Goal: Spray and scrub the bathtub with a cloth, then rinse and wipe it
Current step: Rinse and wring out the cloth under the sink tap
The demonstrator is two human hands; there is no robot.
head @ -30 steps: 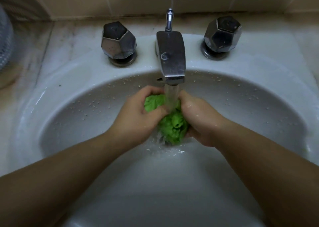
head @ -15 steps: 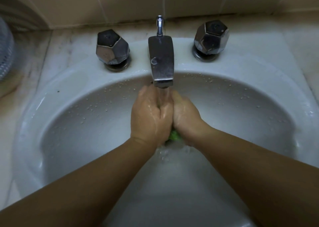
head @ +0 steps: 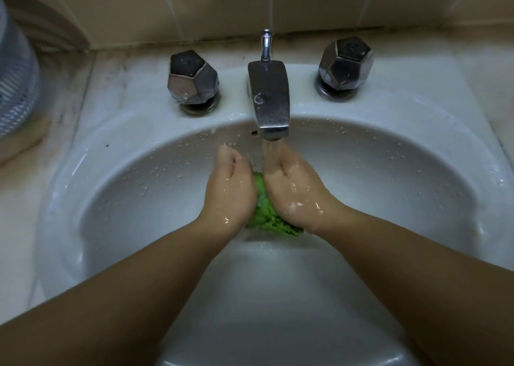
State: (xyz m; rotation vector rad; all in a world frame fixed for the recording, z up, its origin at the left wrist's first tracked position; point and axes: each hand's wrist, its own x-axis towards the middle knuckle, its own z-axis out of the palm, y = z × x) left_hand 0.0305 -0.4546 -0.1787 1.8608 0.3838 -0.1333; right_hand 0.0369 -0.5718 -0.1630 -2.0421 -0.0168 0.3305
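Observation:
A wet green cloth (head: 264,212) is bunched between my two hands over a white basin (head: 116,198). My left hand (head: 229,190) grips it from the left, fingers curled under. My right hand (head: 294,193) grips it from the right. Water runs from the metal spout (head: 269,101) onto my right hand and the cloth. Most of the cloth is hidden by my hands; a green strip shows between them and a ruffled edge hangs below.
Two faceted metal tap knobs stand left (head: 192,80) and right (head: 345,63) of the spout, with a pull rod (head: 266,44) behind it. A ribbed pale container (head: 14,81) sits on the counter at far left. Tiled wall behind.
My hands pressed tight together around the cloth under the stream, then parted a little, so more green shows between and below them. The view has drifted slightly.

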